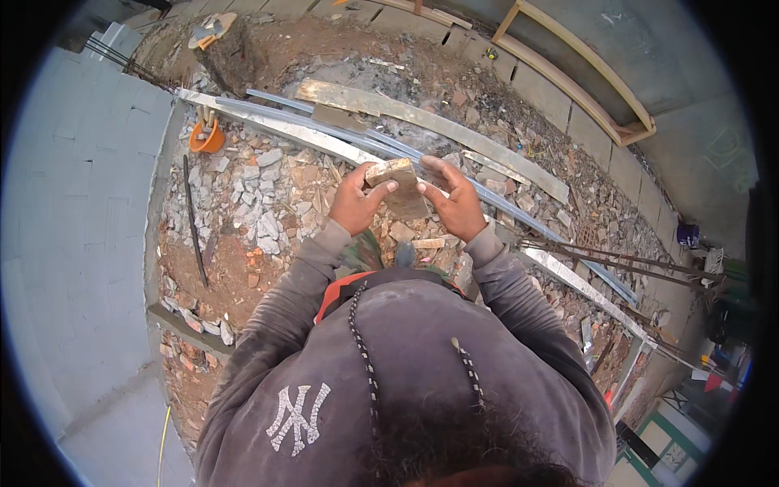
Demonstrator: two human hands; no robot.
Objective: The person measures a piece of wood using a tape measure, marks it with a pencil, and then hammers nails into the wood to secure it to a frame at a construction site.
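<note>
Held up in front of me is a short, thick piece of board (407, 200), brown on its broad face with a pale, rough end on top. It looks like wood. My left hand (355, 203) grips its left side, thumb across the front and fingers behind. My right hand (456, 201) closes on the right edge with the thumb against it; its index finger is bent near the upper corner. Part of the lower end blends with the rubble behind. Just past my hands, a long white beam (292, 132) and grey metal strips (495, 197) run diagonally.
Broken masonry (264, 187) covers the ground. A long plank (438, 122) lies beyond the strips. At the left are an orange bucket (209, 140) with handles in it, a dark rod (193, 219) and a grey block wall (81, 227). Rebar (625, 258) juts out at right.
</note>
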